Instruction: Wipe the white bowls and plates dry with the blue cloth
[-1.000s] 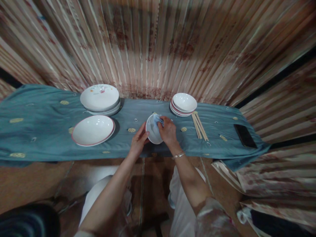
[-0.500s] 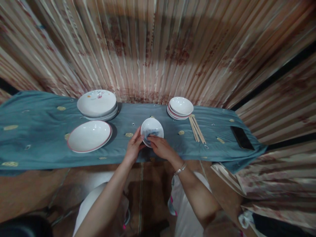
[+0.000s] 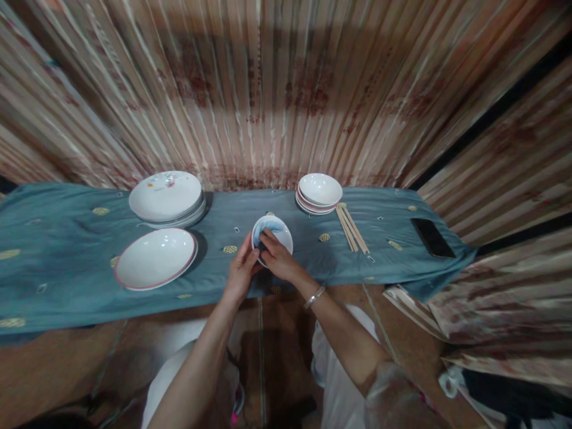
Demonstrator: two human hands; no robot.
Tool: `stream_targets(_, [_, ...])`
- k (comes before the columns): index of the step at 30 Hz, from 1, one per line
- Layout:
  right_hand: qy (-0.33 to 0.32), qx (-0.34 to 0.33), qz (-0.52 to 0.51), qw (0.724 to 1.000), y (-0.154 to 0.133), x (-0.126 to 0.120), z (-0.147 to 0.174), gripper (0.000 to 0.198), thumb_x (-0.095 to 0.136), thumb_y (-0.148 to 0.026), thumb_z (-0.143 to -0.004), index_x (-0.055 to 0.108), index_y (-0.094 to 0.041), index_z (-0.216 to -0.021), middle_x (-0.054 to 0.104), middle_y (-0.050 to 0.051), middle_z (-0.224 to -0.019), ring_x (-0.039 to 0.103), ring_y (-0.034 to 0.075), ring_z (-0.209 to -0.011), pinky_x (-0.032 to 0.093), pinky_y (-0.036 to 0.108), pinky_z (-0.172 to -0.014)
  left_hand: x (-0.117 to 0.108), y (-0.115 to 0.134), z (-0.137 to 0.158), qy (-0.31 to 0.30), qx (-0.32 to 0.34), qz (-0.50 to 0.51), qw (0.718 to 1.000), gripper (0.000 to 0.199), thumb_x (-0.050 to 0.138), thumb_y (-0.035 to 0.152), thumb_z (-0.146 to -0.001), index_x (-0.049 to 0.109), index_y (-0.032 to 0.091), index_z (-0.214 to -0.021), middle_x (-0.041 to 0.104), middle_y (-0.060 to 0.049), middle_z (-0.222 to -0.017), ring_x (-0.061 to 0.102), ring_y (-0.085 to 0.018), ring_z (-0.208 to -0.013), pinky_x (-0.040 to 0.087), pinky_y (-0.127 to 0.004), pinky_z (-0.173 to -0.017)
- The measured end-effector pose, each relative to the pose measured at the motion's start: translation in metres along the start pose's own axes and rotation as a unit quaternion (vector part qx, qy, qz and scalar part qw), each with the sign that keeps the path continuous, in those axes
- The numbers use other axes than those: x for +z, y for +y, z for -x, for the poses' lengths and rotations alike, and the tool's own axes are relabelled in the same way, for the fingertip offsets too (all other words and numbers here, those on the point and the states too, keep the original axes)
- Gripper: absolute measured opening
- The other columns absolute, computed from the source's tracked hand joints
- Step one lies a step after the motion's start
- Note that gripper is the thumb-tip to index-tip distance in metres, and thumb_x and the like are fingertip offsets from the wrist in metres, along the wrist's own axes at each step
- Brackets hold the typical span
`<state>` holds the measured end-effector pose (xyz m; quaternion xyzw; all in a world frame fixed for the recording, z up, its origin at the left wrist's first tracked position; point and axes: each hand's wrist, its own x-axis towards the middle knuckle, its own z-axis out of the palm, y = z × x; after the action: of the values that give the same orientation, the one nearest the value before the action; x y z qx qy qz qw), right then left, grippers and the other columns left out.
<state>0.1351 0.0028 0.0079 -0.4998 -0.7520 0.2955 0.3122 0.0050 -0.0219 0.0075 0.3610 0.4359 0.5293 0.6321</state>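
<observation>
A small white bowl (image 3: 286, 239) is held above the near part of the table. My left hand (image 3: 240, 273) grips its left rim, with the thumb at the edge and the other fingers mostly hidden beneath. Inside the bowl, my right hand (image 3: 280, 260) presses a crumpled light-blue cloth (image 3: 273, 226) against the inner wall. The fingers of that hand are bent together over the cloth and partly cover it.
On the blue tablecloth (image 3: 241, 205), a plate stack (image 3: 165, 196) stands behind a red-rimmed dish (image 3: 154, 257) at left. Stacked small bowls (image 3: 320, 189), wooden chopsticks (image 3: 351, 227) and a black phone (image 3: 432, 237) lie to the right. A pleated curtain (image 3: 250, 95) hangs behind.
My right hand has shifted from the bowl's lower middle to its upper left inside, moving the cloth along. My left hand keeps its hold on the bowl. The view has turned slightly.
</observation>
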Motion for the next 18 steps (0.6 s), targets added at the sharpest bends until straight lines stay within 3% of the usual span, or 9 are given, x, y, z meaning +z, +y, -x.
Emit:
stream_targets(6, [0.012, 0.04, 0.189, 0.981, -0.006, -0.011, 0.002, 0.045, 0.045, -0.014, -0.094, 0.054, -0.007, -0.138, 0.036, 0.021, -0.158, 0.042, 0.032, -0.141, 0.037, 0.05, -0.116, 0.002, 0.0, 0.001, -0.005, -0.003, -0.006, 1.0, 0.083, 0.084, 0.047, -0.067, 0.056, 0.029, -0.143, 0.055, -0.008, -0.149, 0.052, -0.034, -0.134, 0.057, -0.04, -0.094])
stream_targets(10, [-0.036, 0.052, 0.285, 0.957, -0.007, -0.024, 0.009, 0.037, 0.044, -0.01, -0.094, 0.064, -0.009, -0.125, 0.048, 0.018, -0.151, 0.046, 0.029, -0.138, 0.041, 0.044, -0.113, 0.004, 0.0, 0.002, -0.007, -0.005, -0.018, 1.0, 0.087, 0.084, 0.048, -0.065, 0.054, 0.03, -0.145, 0.057, -0.008, -0.147, 0.053, -0.035, -0.133, 0.057, -0.041, -0.092])
stream_targets(14, [-0.082, 0.029, 0.307, 0.948, -0.002, -0.03, 0.015, 0.033, 0.045, -0.006, -0.093, 0.068, -0.006, -0.117, 0.061, 0.021, -0.137, 0.053, 0.025, -0.134, 0.036, 0.037, -0.118, 0.007, -0.001, 0.002, -0.001, -0.005, -0.024, 1.0, 0.093, 0.083, 0.05, -0.065, 0.049, 0.027, -0.148, 0.06, -0.01, -0.143, 0.055, -0.035, -0.131, 0.057, -0.041, -0.092])
stream_targets(18, [-0.089, 0.024, 0.249, 0.964, 0.003, -0.03, 0.021, 0.03, 0.049, -0.005, -0.09, 0.072, -0.011, -0.108, 0.07, 0.018, -0.124, 0.06, 0.025, -0.128, 0.042, 0.038, -0.112, 0.01, 0.0, 0.002, 0.012, 0.004, -0.027, 1.0, 0.092, 0.084, 0.052, -0.064, 0.052, 0.027, -0.146, 0.059, -0.01, -0.145, 0.056, -0.035, -0.13, 0.059, -0.04, -0.09])
